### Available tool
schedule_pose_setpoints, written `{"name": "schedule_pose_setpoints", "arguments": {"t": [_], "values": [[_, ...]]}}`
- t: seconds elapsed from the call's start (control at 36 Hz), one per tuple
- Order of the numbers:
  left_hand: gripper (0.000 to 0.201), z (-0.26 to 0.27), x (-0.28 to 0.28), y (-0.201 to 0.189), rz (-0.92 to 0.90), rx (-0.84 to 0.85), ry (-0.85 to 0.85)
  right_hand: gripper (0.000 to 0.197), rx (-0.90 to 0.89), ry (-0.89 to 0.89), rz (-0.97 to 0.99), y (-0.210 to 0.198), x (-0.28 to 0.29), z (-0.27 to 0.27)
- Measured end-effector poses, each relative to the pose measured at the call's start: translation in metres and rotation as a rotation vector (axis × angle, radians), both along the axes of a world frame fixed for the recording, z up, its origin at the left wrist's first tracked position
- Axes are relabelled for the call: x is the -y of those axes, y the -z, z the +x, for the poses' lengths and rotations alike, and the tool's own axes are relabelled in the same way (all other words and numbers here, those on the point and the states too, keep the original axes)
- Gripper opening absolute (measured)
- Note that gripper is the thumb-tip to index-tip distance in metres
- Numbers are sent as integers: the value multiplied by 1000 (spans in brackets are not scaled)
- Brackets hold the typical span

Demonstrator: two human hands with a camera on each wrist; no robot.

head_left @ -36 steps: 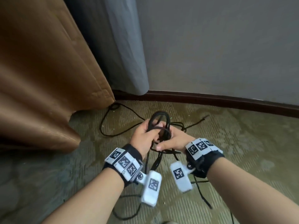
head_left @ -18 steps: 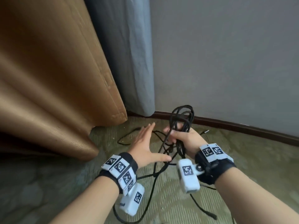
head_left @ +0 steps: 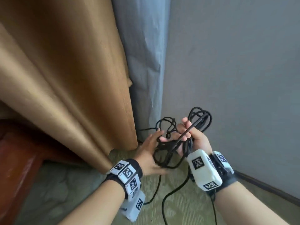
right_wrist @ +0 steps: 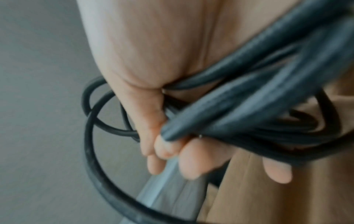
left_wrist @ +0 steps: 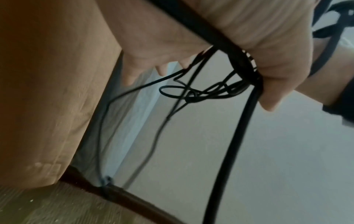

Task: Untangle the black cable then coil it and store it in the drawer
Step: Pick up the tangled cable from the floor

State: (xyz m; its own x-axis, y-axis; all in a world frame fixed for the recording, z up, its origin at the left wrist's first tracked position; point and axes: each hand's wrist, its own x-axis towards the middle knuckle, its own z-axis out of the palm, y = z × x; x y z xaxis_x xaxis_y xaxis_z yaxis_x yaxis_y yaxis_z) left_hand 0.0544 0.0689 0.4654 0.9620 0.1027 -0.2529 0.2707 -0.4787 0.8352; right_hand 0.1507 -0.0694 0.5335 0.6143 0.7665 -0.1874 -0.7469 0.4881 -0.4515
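Observation:
The black cable (head_left: 200, 116) is a tangled bundle of loops held up in front of the wall. My right hand (head_left: 190, 135) grips the bundle, its fingers (right_wrist: 193, 159) curled round several thick strands (right_wrist: 249, 94). My left hand (head_left: 149, 153) is to the left of it and slightly lower, with its fingers extended. Loose loops lie across its palm, and one thick strand (left_wrist: 241, 128) runs down past the thumb (left_wrist: 268, 94). Thin tangled loops (left_wrist: 193, 92) hang beyond the fingertips. Cable tails (head_left: 168, 194) drop to the carpet. No drawer is in view.
A brown curtain (head_left: 65, 78) hangs close on the left, with a grey curtain (head_left: 142, 62) behind it in the corner. A grey wall (head_left: 235, 70) with a dark baseboard (head_left: 267, 189) is ahead. Green carpet (head_left: 178, 211) is below, and reddish wooden furniture (head_left: 16, 159) stands at far left.
My left hand let go of the bundle and opened. My right hand lifted the bundle off the floor. Loose loops now lie over my left hand.

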Motion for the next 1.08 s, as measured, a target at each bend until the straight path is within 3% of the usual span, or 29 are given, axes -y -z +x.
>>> {"name": "schedule_pose_setpoints", "arguments": {"t": [0.06,0.19,0.31,0.47,0.61,0.83,0.97,1.08], "values": [[92,-2,-6,-35,-96,76,-43,31,-23,-19,-9,-35,-7,-4],[45,-23,-25,-114,-141,101,-161,18,134,-22,-156,-115,-25,-16],[46,-55,-44,-175,-58,149,-206,20,104,-94,-124,-171,-49,-37],[46,-128,-84,-262,62,270,-376,19,205,-217,-25,-254,-109,-88],[43,-200,-123,-338,132,355,-493,14,358,-307,98,-327,-165,-151],[47,-331,-173,-440,337,520,-685,13,403,-466,262,-431,-232,-270],[42,-434,-191,-480,516,377,-836,4,397,-677,380,-462,-272,-358],[28,-509,-200,-490,664,274,-957,12,330,-870,442,-460,-307,-423]]}}
